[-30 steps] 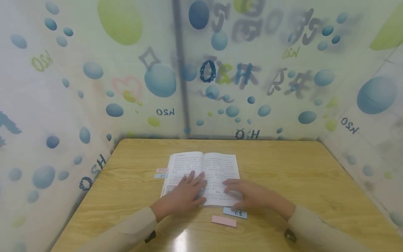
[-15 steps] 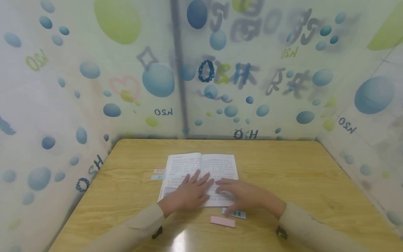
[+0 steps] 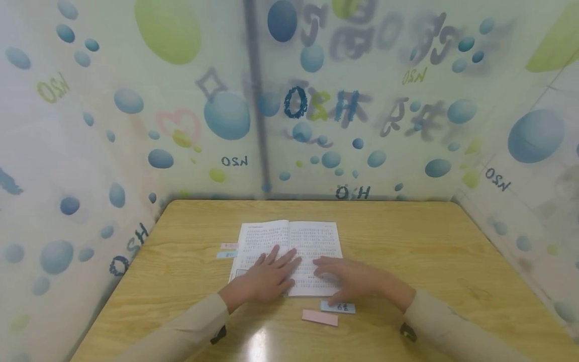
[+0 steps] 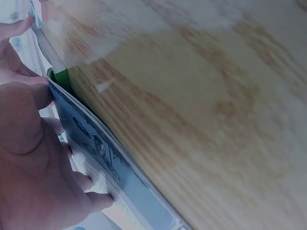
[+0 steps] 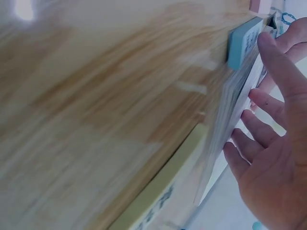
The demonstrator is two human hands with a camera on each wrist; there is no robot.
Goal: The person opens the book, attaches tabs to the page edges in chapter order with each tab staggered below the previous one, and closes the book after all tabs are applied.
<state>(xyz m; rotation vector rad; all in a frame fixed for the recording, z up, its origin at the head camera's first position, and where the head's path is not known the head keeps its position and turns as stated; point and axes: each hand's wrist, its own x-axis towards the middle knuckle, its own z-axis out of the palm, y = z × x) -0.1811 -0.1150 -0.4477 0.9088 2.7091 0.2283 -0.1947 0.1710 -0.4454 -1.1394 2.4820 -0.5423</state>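
Observation:
An open book with printed text lies on the table. My left hand rests on its lower left page with the fingers spread, the fingertips reaching past the gutter. In the left wrist view, a dark picture shows on the page beside the left hand. My right hand is over the lower right page, its fingers loosely bent and holding nothing. Its thumb is at a light blue strip with handwriting, below the book. In the right wrist view, the right hand's fingertips are right at the page.
A pink strip lies in front of the blue one. Another pink strip and another blue strip stick out at the book's left edge. The right wrist view shows a yellow strip beside the book. Patterned walls enclose the table.
My left hand slid right across the gutter, then back left. My right hand moved a little left, then slightly back right. The blue strip under its thumb has shifted slightly.

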